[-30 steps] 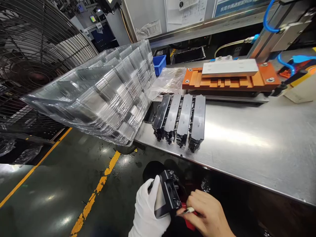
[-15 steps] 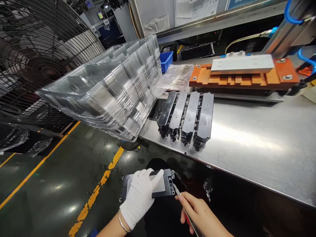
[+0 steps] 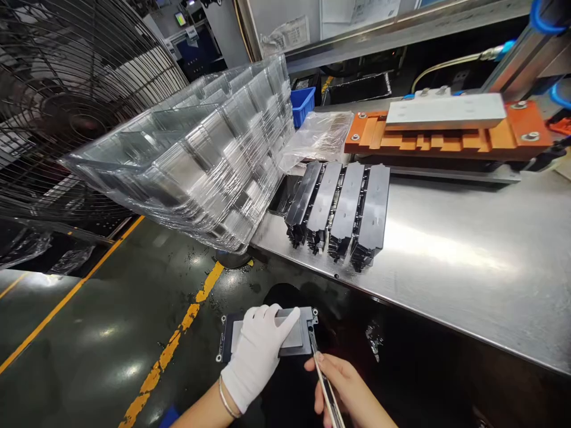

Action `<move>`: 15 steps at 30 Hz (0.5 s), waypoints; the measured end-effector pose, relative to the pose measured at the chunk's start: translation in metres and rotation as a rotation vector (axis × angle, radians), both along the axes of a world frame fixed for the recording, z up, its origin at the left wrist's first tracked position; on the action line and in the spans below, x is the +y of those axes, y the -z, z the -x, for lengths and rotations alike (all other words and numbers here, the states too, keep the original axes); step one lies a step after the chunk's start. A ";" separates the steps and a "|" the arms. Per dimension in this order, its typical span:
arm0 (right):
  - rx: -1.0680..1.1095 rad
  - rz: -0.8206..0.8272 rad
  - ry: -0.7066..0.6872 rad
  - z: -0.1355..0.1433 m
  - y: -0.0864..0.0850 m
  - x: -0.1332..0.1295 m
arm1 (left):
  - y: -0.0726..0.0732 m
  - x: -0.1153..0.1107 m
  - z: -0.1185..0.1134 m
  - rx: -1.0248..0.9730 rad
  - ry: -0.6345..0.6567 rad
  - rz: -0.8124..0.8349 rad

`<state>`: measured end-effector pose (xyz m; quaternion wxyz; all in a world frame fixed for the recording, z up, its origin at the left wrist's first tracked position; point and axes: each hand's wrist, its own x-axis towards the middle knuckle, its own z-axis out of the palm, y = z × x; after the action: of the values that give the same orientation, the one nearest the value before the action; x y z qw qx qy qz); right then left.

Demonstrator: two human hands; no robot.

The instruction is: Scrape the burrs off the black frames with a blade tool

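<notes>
My left hand (image 3: 256, 356), in a white glove, is closed around a flat black plastic part (image 3: 227, 340) with a lighter grey panel and small round eyelets at its corners. The thumb lies across the panel, and the part is held in the air below the table's front edge. My bare right hand (image 3: 342, 383) grips a slim metal utility knife (image 3: 329, 392). Its tip meets the right end of the part, beside the eyelets; the exact contact is too small to make out.
Several long black plastic parts (image 3: 341, 205) stand in a row on the steel table (image 3: 446, 255). Left of them rises a stack of clear plastic trays (image 3: 214, 160). An orange fixture (image 3: 473, 142) and a blue bin (image 3: 303, 106) are behind. A large fan (image 3: 84, 119) stands at far left.
The knife has swung more upright, and its tip has moved slightly left and down along the part's right end. My right hand has shifted left with it. The left hand keeps its hold.
</notes>
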<state>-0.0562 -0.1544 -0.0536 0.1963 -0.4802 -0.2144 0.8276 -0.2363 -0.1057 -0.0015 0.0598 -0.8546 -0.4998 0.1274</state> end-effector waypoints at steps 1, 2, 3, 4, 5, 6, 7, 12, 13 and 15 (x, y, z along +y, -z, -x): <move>0.034 0.056 0.043 -0.001 -0.003 0.001 | 0.001 -0.001 0.001 -0.002 -0.006 0.000; 0.071 0.113 0.088 -0.004 -0.006 0.002 | 0.002 -0.002 0.002 -0.008 -0.013 0.003; 0.103 0.157 0.129 -0.008 -0.008 0.004 | 0.002 -0.003 0.002 -0.016 -0.020 0.010; 0.122 0.169 0.157 -0.013 -0.009 0.006 | 0.001 -0.003 0.003 -0.026 -0.025 0.021; 0.112 0.122 0.168 -0.018 -0.008 0.007 | 0.000 -0.003 0.004 -0.037 -0.031 0.037; 0.057 0.004 0.150 -0.025 -0.007 0.009 | -0.001 -0.003 0.004 -0.048 -0.035 0.056; -0.045 -0.169 0.115 -0.031 -0.003 0.011 | -0.002 -0.002 0.005 -0.060 -0.038 0.072; -0.746 -1.128 -0.106 -0.058 0.016 0.017 | -0.006 -0.002 0.006 -0.084 -0.039 0.104; -0.811 -1.232 -0.119 -0.060 0.018 0.017 | -0.006 -0.003 0.006 -0.084 -0.037 0.105; -0.872 -1.355 -0.149 -0.064 0.021 0.018 | -0.007 -0.004 0.007 -0.077 -0.029 0.095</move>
<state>0.0076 -0.1363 -0.0744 0.2875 -0.5209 -0.7581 0.2670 -0.2430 -0.1097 0.0054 -0.0020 -0.8534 -0.5075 0.1186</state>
